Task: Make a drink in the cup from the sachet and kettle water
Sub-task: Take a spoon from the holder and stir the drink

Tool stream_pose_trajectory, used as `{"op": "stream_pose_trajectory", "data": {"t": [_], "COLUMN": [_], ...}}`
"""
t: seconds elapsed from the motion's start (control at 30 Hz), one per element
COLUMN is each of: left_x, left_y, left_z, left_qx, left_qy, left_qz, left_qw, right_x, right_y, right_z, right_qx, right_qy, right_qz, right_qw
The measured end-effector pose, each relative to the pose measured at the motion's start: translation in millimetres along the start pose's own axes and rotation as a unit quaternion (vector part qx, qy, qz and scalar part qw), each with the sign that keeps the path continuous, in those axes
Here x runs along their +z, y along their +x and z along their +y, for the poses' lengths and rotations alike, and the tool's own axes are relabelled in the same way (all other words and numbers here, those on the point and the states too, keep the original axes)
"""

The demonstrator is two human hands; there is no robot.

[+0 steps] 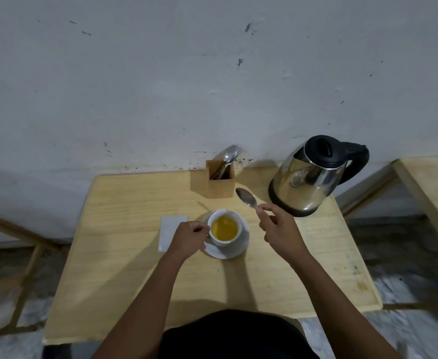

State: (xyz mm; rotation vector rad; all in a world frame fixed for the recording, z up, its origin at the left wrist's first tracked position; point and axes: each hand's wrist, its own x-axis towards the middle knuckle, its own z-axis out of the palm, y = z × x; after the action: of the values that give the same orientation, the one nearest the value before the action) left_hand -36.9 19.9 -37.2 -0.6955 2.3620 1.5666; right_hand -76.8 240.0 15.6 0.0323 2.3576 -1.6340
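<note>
Seen from above, looking down at a pale wooden table (124, 281) set against a scuffed white wall (160, 73). Left of centre, lying flat on the wood: a white sachet (170, 233), rectangular, its near right corner hidden behind the left hand (190, 238). Left hand curled closed at the left side of a white cup (225, 228), fingers at the handle, though the handle itself mostly covered, so the exact grip hard to tell. Cup upright on a white saucer (234, 248) in the middle of the frame, holding yellow-orange liquid (224, 228) to well below the rim. Behind the cup, near the wall: a square wooden holder (220, 181) with a spoon and fork (229, 155) standing in it (handles down, heads leaning right). Just right of the cup, raised above the table: the right hand (277, 228), thumb and forefinger pinched on the stem of a metal spoon (246, 198), bowl pointing up and left toward the holder, clear of the cup. Right of centre, toward the upper part of the table: a stainless steel kettle (313, 177) with black lid, handle and base, upright, lid closed, close beside the spoon-holding hand but not touching. Far right edge: part of a second wooden table (432, 187). Bottom centre: dark clothing (238, 335) between the two bare forearms.
</note>
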Motion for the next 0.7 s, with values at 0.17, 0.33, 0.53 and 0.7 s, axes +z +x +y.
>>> {"op": "stream_pose_trajectory", "data": {"t": [0.17, 0.33, 0.53, 0.7], "left_x": [0.4, 0.8, 0.9, 1.6], "left_y": [-0.3, 0.1, -0.9, -0.3], "left_z": [-0.6, -2.9, -4.1, -5.4], "left_qx": [-0.012, -0.015, -0.013, -0.012], "left_qy": [-0.01, -0.032, -0.027, -0.027], "left_qz": [0.002, -0.002, 0.001, 0.005], "left_qw": [1.0, 0.999, 1.0, 1.0], "right_x": [1.3, 0.9, 1.3, 3.5], "right_y": [-5.2, -7.6, -7.8, -8.7], "right_z": [7.8, 9.8, 11.1, 10.6], "right_qx": [0.062, 0.028, 0.024, 0.008], "right_qy": [-0.049, -0.069, -0.168, -0.206], "right_qz": [-0.039, -0.035, -0.057, -0.066], "right_qw": [0.996, 0.997, 0.984, 0.976]}}
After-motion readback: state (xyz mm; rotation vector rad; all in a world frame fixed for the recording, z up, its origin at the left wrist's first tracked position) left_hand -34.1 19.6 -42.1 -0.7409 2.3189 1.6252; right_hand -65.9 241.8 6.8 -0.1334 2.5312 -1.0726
